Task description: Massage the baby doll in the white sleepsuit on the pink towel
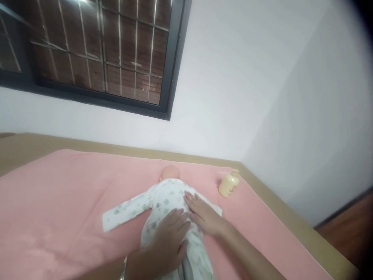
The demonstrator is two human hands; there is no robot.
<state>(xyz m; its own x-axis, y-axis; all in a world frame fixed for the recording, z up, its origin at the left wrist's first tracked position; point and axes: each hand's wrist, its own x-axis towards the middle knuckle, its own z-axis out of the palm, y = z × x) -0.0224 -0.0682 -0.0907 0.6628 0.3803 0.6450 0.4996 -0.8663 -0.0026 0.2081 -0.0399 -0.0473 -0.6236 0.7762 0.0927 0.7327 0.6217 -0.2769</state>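
A doll [170, 172] in a white patterned garment [167, 196] lies on the pink cloth, the back of its bald head towards the wall and its sleeves spread out. My left hand [170, 239] rests flat on the middle of the garment, fingers extended. Against the right side of the doll's upper body lies my right hand [202, 213], also with its fingers stretched out. The two hands are close together at the fingertips, and neither grasps anything. The doll's face is hidden.
A cream pump bottle [229, 183] stands on the pink cloth [72, 186] to the right of the doll. The tan surface [271, 208] shows around the cloth's edge. Behind are a white wall [221, 77] and a dark-framed window [171, 58] with bars.
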